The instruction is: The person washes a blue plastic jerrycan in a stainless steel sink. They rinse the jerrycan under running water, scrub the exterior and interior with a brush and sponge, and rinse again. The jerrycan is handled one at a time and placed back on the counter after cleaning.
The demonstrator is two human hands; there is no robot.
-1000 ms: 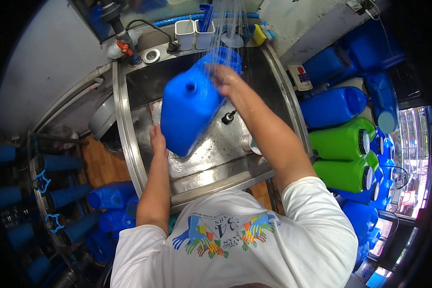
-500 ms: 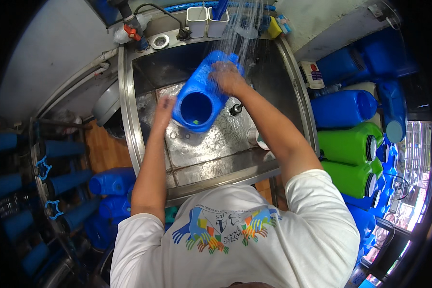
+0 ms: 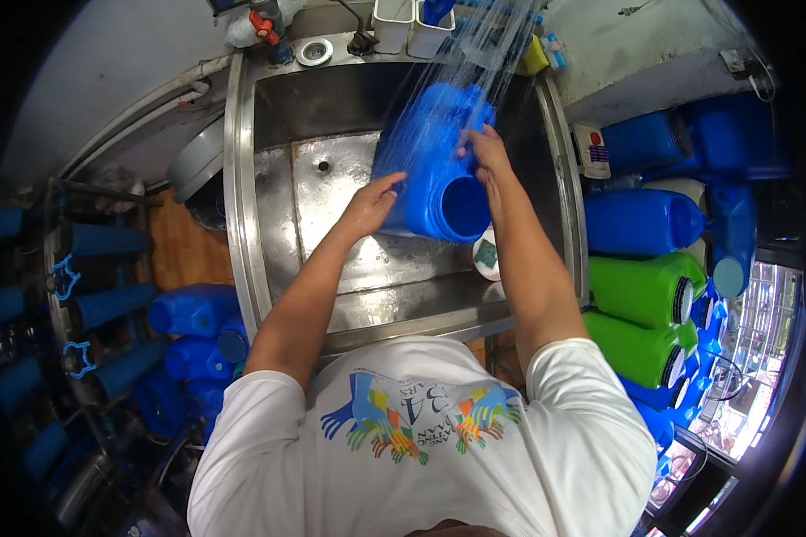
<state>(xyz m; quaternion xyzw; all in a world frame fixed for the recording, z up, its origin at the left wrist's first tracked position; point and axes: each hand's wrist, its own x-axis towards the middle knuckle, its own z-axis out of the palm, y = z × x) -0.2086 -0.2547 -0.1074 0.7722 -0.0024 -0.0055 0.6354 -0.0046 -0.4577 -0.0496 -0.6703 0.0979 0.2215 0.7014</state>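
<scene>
A large blue plastic jug [image 3: 425, 152] lies tilted in the stainless steel sink [image 3: 273, 242], its round, uncapped mouth turned toward me and to the right. My left hand [image 3: 373, 206] presses against the jug's left side, with the fingertips partly hidden behind it. At the right side, near the handle, my right hand [image 3: 486, 152] grips the jug with bent fingers. Streams of water [image 3: 484, 45] fall from above onto its far end. Beside the mouth, partly covered by my right forearm, is a white round container [image 3: 484, 254] with something dark green in it.
Two white bins [image 3: 394, 27], a yellow sponge [image 3: 535, 55] and an orange-handled valve [image 3: 263, 29] line the sink's far edge. Green jugs [image 3: 636, 291] and blue jugs [image 3: 640, 221] are stacked on the right. More blue jugs [image 3: 192, 309] stand at the left, near a metal rack [image 3: 58, 242].
The jug has shifted right and turned, its mouth swinging from lower left to lower right. My left hand has moved right along with it, and my right hand now sits at its right side.
</scene>
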